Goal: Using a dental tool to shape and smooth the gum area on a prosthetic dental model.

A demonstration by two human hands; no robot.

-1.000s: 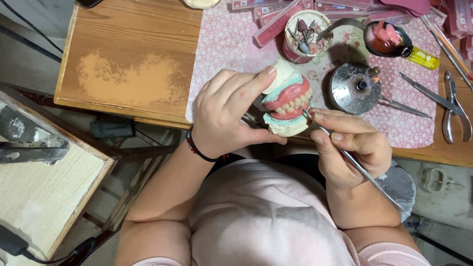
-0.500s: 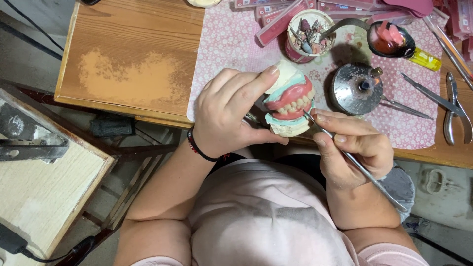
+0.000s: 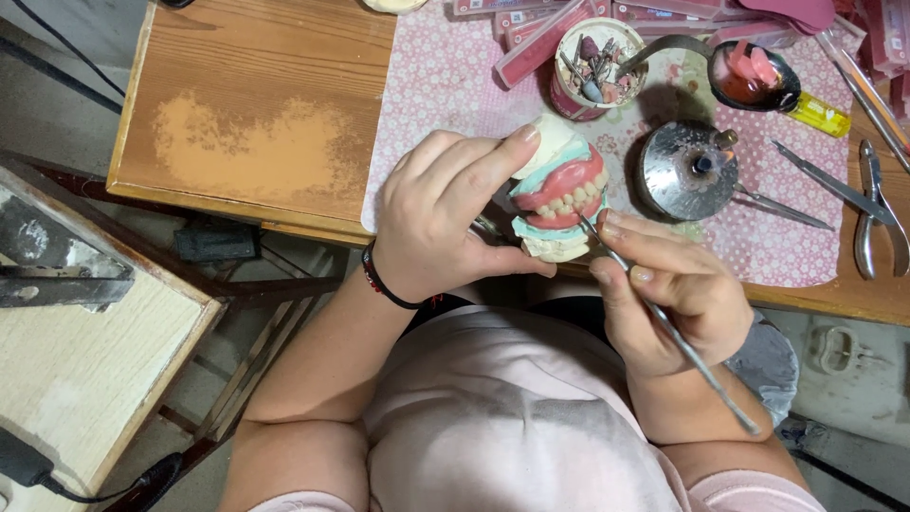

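My left hand (image 3: 445, 213) grips a dental model (image 3: 561, 194): white plaster casts with pink wax gums and a row of white teeth, held just off the table's front edge. My right hand (image 3: 668, 289) holds a thin metal carving tool (image 3: 664, 322) like a pen. Its tip touches the pink wax at the model's right side. A black band circles my left wrist.
A wooden table (image 3: 256, 114) carries a pink patterned mat (image 3: 445, 85). On the mat stand a cup of burs (image 3: 595, 66), a round metal burner (image 3: 687, 171), a ladle with pink wax (image 3: 749, 74), tweezers (image 3: 815, 180) and pliers (image 3: 877, 213). A wooden board (image 3: 85, 360) lies lower left.
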